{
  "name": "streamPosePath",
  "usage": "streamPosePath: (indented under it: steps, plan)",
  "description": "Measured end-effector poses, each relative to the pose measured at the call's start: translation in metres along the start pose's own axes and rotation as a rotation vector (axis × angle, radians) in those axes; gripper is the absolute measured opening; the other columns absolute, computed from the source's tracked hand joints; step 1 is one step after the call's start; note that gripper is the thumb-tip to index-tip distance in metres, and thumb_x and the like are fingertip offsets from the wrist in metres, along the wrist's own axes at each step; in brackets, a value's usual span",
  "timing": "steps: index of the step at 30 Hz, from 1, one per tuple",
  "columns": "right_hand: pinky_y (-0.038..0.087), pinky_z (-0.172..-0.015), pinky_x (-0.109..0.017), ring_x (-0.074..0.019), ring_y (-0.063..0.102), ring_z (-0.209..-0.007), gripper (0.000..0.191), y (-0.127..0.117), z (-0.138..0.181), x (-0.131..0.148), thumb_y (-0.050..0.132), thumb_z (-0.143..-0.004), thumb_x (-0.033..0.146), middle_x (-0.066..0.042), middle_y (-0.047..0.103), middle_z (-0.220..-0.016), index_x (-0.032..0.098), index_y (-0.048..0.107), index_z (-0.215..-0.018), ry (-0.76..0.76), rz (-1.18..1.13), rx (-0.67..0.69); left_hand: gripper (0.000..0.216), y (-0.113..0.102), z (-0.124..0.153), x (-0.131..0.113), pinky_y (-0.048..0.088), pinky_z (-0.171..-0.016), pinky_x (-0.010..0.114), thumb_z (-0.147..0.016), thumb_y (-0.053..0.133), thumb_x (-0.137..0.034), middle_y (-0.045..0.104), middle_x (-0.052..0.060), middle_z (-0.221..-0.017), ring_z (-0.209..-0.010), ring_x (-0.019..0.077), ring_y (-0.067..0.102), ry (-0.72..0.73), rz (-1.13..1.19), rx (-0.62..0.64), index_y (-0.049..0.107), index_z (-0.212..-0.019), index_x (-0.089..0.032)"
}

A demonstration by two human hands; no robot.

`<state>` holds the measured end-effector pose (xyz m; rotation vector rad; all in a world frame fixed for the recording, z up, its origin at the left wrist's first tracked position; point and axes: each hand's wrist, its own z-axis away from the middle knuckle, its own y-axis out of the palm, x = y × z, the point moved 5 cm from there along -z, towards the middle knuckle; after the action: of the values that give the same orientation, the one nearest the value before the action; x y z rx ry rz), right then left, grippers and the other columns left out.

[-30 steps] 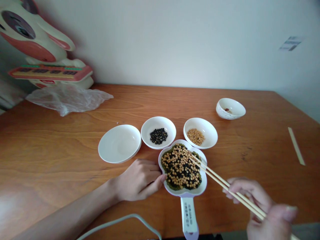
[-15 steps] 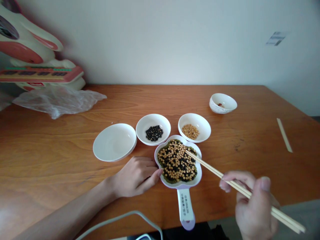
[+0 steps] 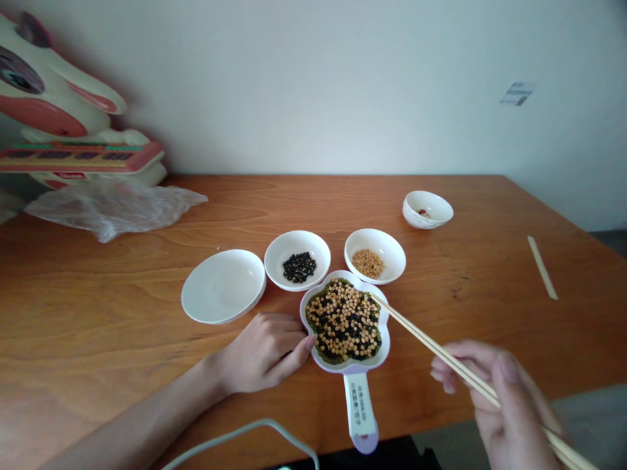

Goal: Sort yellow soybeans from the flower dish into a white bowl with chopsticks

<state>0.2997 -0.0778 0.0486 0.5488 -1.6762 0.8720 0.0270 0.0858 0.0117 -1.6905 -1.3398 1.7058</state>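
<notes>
A white, flower-shaped dish with a lilac edge [image 3: 385,339] and a short labelled handle holds mixed yellow beans [image 3: 347,300], black beans and small green ones. My left hand [image 3: 268,356] lies curled at its left side, thumb pressed on the rim. In my right hand [image 3: 516,405] is a pair of wooden chopsticks [image 3: 416,333]. Their tips point into the dish's upper right lobe; whether they pinch a bean is too small to tell. Behind the dish stand a white bowl [image 3: 321,251] with black beans [image 3: 299,267] and another white bowl [image 3: 393,264] with yellow beans [image 3: 368,263].
To the left is a wider white bowl [image 3: 223,287]. A small bowl [image 3: 438,210] with a few reddish bits sits far right, and a paper strip [image 3: 542,267] lies beyond it. A plastic bag [image 3: 117,209] and a toy keyboard [image 3: 78,156] occupy the back left. A cable [image 3: 245,427] loops in front.
The chopstick tips have shifted from over the beans toward the dish's upper right edge, and my right hand has moved slightly right. My left hand stays at the rim. The whole view has tilted slightly.
</notes>
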Motion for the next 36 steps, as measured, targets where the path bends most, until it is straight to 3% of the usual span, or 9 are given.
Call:
streamPosePath:
  steps: [4, 7, 8, 9, 13, 17, 25, 32, 36]
  plan:
    - [0.058, -0.064, -0.032, -0.0239, 0.073, -0.077, 0.057, 0.005, 0.004, 0.006, 0.045, -0.103, 0.061, -0.010, 0.077, -0.087, 0.021, 0.078, -0.080, -0.090, 0.092, -0.008, 0.040, 0.000, 0.001, 0.000, 0.039, -0.066, 0.033, -0.112, 0.037, -0.022, 0.061, 0.003, -0.074, -0.068, 0.0155, 0.057, 0.008, -0.002, -0.005, 0.055, -0.076, -0.019]
    - [0.038, -0.040, -0.029, -0.0164, 0.057, -0.051, 0.060, 0.015, 0.012, 0.016, 0.044, -0.100, 0.067, -0.009, 0.074, -0.085, 0.022, 0.073, -0.075, -0.095, 0.145, -0.052, 0.041, 0.000, 0.001, 0.000, 0.039, -0.066, 0.033, -0.112, 0.037, -0.022, 0.061, 0.003, -0.074, -0.067, 0.0156, 0.057, 0.010, 0.001, 0.001, 0.055, -0.076, -0.019]
    - [0.029, -0.037, -0.030, -0.0124, 0.047, -0.044, 0.058, 0.018, 0.014, 0.017, 0.044, -0.101, 0.067, -0.007, 0.074, -0.088, 0.022, 0.072, -0.077, -0.059, 0.165, -0.079, 0.040, 0.000, 0.000, 0.000, 0.039, -0.066, 0.033, -0.112, 0.037, -0.022, 0.062, 0.004, -0.075, -0.068, 0.0157, 0.057, 0.010, 0.003, 0.002, 0.055, -0.076, -0.019]
    - [0.028, -0.038, -0.030, -0.0106, 0.040, -0.041, 0.057, 0.021, 0.016, 0.019, 0.042, -0.102, 0.066, -0.007, 0.073, -0.089, 0.022, 0.071, -0.077, -0.041, 0.167, -0.096, 0.040, 0.000, 0.000, 0.000, 0.039, -0.066, 0.033, -0.112, 0.037, -0.022, 0.062, 0.004, -0.075, -0.068, 0.0158, 0.057, 0.009, 0.004, 0.001, 0.055, -0.076, -0.019]
    - [0.041, -0.050, -0.032, -0.0210, 0.064, -0.064, 0.066, 0.025, 0.013, 0.020, 0.034, -0.102, 0.070, -0.009, 0.073, -0.087, 0.023, 0.073, -0.078, -0.108, 0.193, -0.108, 0.041, -0.001, -0.001, 0.000, 0.038, -0.065, 0.033, -0.111, 0.037, -0.022, 0.063, 0.004, -0.074, -0.067, 0.0160, 0.057, 0.010, 0.001, -0.005, 0.055, -0.075, -0.019]
    - [0.047, -0.050, -0.033, -0.0285, 0.073, -0.074, 0.071, 0.024, -0.004, 0.015, 0.031, -0.099, 0.076, -0.010, 0.074, -0.080, 0.024, 0.077, -0.082, -0.224, 0.241, -0.024, 0.041, -0.002, -0.002, -0.002, 0.036, -0.064, 0.034, -0.111, 0.037, -0.023, 0.062, 0.003, -0.072, -0.066, 0.0160, 0.056, 0.008, -0.008, 0.001, 0.055, -0.075, -0.019]
    - [0.047, -0.047, -0.033, -0.0280, 0.072, -0.065, 0.078, 0.017, -0.022, 0.003, 0.031, -0.099, 0.076, -0.012, 0.073, -0.071, 0.022, 0.079, -0.072, -0.239, 0.288, 0.010, 0.039, -0.004, -0.003, -0.005, 0.038, -0.062, 0.035, -0.110, 0.039, -0.022, 0.064, 0.004, -0.072, -0.065, 0.0170, 0.058, 0.018, -0.026, -0.020, 0.060, -0.078, -0.020]
    - [0.052, -0.054, -0.037, -0.0294, 0.072, -0.067, 0.092, 0.017, -0.029, 0.004, 0.016, -0.096, 0.083, -0.013, 0.073, -0.069, 0.021, 0.075, -0.064, -0.250, 0.272, 0.025, 0.038, -0.004, -0.003, -0.005, 0.038, -0.062, 0.035, -0.110, 0.039, -0.022, 0.064, 0.003, -0.073, -0.065, 0.0175, 0.057, 0.012, -0.017, -0.011, 0.059, -0.078, -0.020]
    - [0.055, -0.063, -0.038, -0.0264, 0.068, -0.065, 0.097, 0.022, -0.027, 0.011, 0.009, -0.088, 0.091, -0.011, 0.070, -0.066, 0.021, 0.070, -0.060, -0.160, 0.204, -0.103, 0.038, -0.003, -0.002, -0.004, 0.037, -0.064, 0.035, -0.111, 0.037, -0.022, 0.064, 0.003, -0.074, -0.067, 0.0176, 0.057, 0.005, -0.022, 0.012, 0.058, -0.079, -0.020]
